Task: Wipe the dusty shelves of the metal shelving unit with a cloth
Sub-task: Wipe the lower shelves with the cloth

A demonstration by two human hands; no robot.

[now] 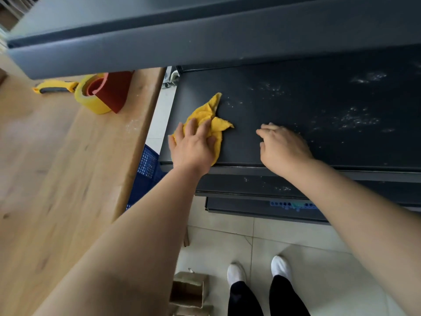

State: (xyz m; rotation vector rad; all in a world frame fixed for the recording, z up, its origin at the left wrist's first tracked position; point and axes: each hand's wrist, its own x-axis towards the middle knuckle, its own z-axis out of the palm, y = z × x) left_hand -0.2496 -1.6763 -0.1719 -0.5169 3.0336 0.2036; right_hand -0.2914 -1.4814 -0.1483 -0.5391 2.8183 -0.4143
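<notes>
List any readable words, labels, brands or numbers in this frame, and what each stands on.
None can be read.
The tape roll, cardboard box and cloth show no print; the blue strip under the shelf shows only blurred dots.

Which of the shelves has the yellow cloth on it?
The dust-speckled shelf directly beneath the top shelf; the left hand presses the yellow cloth on its left end.
</notes>
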